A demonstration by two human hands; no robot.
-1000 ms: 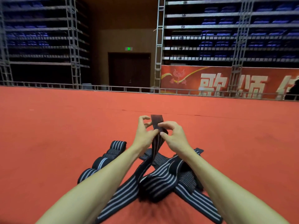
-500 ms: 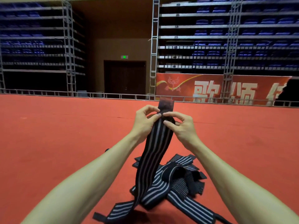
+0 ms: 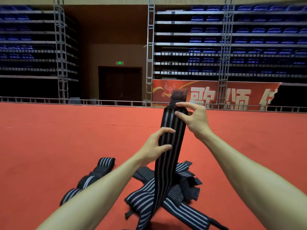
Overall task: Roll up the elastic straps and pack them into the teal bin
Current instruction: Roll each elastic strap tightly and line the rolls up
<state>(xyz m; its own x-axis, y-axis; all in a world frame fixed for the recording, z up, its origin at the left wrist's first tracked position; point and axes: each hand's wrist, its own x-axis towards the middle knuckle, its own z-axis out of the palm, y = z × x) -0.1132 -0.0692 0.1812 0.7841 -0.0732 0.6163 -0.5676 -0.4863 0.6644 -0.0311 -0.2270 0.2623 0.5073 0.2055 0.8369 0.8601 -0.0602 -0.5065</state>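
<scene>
Red floor [image 3: 66, 146] | strap [image 3: 171, 146] upright between left hand [image 3: 154, 146], right hand [image 3: 194, 120]

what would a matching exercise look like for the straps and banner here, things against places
1 raised strap
2 rolled straps
3 loose strap pile
4 banner

A on the floor, left of the left arm
B behind the far railing
C held by left hand and right hand
D heaped on the floor below the hands

Pairs: 1-C, 2-A, 3-D, 4-B
</scene>
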